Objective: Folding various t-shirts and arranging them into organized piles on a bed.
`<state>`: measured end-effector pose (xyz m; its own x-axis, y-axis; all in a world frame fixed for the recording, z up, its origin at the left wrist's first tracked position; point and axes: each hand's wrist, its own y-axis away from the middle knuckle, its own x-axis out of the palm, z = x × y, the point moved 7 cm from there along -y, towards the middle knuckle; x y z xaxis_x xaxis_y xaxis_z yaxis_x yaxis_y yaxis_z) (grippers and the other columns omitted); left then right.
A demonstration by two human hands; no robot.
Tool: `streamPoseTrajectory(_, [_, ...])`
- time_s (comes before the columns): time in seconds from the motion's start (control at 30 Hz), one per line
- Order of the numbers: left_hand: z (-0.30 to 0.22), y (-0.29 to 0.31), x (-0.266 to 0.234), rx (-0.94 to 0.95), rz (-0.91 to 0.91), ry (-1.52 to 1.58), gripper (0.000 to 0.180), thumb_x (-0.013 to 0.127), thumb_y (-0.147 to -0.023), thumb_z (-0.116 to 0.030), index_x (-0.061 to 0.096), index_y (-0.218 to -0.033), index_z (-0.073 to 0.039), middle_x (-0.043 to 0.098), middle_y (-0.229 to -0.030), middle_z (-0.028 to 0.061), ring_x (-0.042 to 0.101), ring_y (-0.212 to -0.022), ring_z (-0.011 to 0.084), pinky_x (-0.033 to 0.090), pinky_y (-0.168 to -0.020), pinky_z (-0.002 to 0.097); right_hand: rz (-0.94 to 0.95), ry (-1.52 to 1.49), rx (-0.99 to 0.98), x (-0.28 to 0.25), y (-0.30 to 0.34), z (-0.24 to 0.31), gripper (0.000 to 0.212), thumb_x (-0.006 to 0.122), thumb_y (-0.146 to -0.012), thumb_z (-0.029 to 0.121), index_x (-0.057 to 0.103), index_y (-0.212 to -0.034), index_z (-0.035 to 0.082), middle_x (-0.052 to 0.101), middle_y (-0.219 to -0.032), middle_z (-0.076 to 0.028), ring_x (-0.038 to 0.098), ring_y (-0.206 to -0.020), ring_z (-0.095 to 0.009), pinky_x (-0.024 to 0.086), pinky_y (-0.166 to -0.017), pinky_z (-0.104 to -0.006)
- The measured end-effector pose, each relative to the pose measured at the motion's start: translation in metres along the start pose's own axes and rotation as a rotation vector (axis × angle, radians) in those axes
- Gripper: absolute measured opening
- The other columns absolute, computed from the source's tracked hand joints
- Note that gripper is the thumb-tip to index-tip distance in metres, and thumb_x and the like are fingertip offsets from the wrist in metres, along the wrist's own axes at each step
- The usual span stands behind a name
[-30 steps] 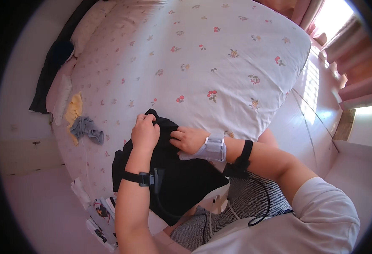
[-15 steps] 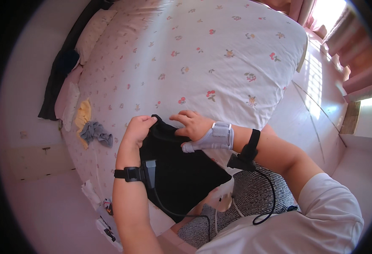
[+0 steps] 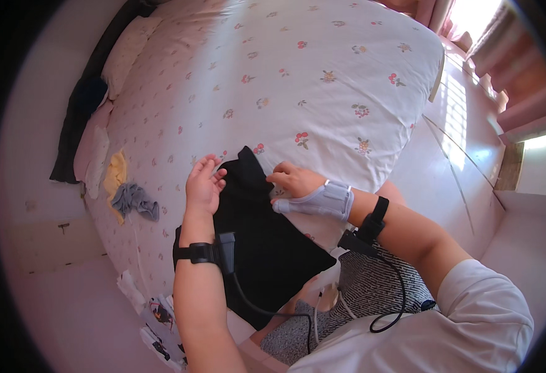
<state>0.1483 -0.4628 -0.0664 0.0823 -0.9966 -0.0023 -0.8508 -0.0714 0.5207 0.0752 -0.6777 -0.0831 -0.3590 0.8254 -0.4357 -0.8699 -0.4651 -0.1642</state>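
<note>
A black garment [image 3: 254, 242] lies spread over the near edge of the bed, narrowing to a raised fold at its far end. Beside its left upper edge, my left hand [image 3: 204, 186] is open and holds nothing, its fingers loosely bent and apart. At the right upper edge, my right hand [image 3: 299, 181] has bent fingers closed on the cloth's border. The thumb tip there is partly hidden. A grey wrist brace [image 3: 322, 202] wraps the right hand and wrist. Each forearm carries a black strap with a small cabled device [image 3: 225, 252].
The bed [image 3: 322, 74] has a white flowered sheet. A yellow cloth [image 3: 115, 177] and a grey cloth [image 3: 135, 200] lie to the left. Pillows [image 3: 130, 56] rest at the far left. Papers or packets [image 3: 161, 317] sit low at left. Pink curtains [image 3: 524, 81] hang at right.
My left hand has let go of the garment's far corner and opened beside it. The far end now stands up as a fold. My right fingers have drawn in to the garment's right border.
</note>
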Motion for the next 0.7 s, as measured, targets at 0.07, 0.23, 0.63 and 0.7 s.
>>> streamPoseTrajectory(0.07, [-0.014, -0.007, -0.006, 0.259, -0.100, -0.471, 0.034, 0.058, -0.092, -0.015, 0.054, -0.124, -0.005, 0.061, -0.114, 0.0076, 0.060, -0.096, 0.0190, 0.049, -0.076, 0.0288, 0.066, 0.008, 0.022, -0.003, -0.010, 0.010, 0.053, 0.064, -0.084, 0.035, 0.056, -0.121, -0.002, 0.062, -0.099, -0.020, 0.062, -0.096, -0.035, 0.050, -0.084, -0.0397])
streamPoseTrajectory(0.23, [-0.015, -0.031, 0.014, 0.483, -0.026, -1.105, 0.037, 0.064, -0.086, -0.021, 0.060, -0.119, -0.003, 0.061, -0.123, 0.0162, 0.056, -0.118, 0.0290, 0.046, -0.096, 0.0381, 0.196, -0.104, 0.107, 0.000, -0.021, 0.013, 0.045, 0.062, -0.085, 0.032, 0.061, -0.115, -0.002, 0.062, -0.076, -0.020, 0.064, -0.082, -0.036, 0.050, -0.075, -0.0404])
streamPoseTrajectory(0.63, [-0.016, -0.074, 0.045, 0.260, 0.115, -0.561, 0.009, 0.057, -0.085, -0.002, 0.061, -0.093, -0.001, 0.066, -0.085, 0.0030, 0.058, -0.077, 0.0083, 0.046, -0.069, 0.0230, 0.077, 0.278, -0.035, -0.012, -0.026, -0.026, 0.027, 0.064, -0.086, 0.027, 0.062, -0.080, 0.000, 0.061, -0.092, -0.016, 0.062, -0.082, -0.036, 0.050, -0.072, -0.0419])
streamPoseTrajectory(0.7, [-0.019, -0.081, 0.039, 0.223, 0.082, -0.485, 0.010, 0.058, -0.085, -0.002, 0.061, -0.094, -0.001, 0.066, -0.088, 0.0040, 0.059, -0.079, 0.0087, 0.046, -0.070, 0.0232, 0.054, 0.238, -0.038, -0.011, -0.023, -0.024, 0.027, 0.064, -0.086, 0.026, 0.063, -0.082, 0.000, 0.061, -0.096, -0.016, 0.062, -0.084, -0.035, 0.051, -0.074, -0.0415])
